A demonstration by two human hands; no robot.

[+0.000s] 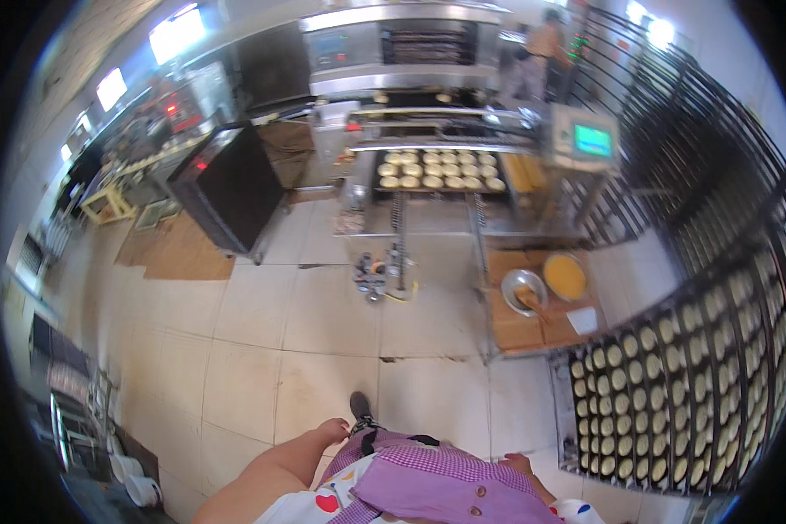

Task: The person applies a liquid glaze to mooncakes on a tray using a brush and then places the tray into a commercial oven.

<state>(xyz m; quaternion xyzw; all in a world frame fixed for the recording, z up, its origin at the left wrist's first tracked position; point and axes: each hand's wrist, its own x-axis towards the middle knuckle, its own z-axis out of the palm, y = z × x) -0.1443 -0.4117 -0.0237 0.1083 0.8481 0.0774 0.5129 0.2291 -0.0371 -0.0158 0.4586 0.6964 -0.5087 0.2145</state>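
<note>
My left hand [334, 429] hangs beside my purple checked apron [445, 480], close to my forward foot. Its fingers look loosely apart, and I see nothing in them. On the other side of the apron my right hand [517, 463] hangs low, also loose, with no object visible in it. Nearest to the right hand is a tall rack [568, 437] filled with rows of pale round dough pieces [642, 397]. Ahead, a dark tray [441, 189] of similar pale rounds lies on a metal conveyor machine [428, 223].
A low wooden table [520, 336] bears a metal bowl [512, 284] with a brush-like tool and a container of yellow liquid [565, 277]. A dark wheeled cabinet [227, 183] stands left. A control box [582, 140] tops the machine's right end. Another person [546, 52] works far back.
</note>
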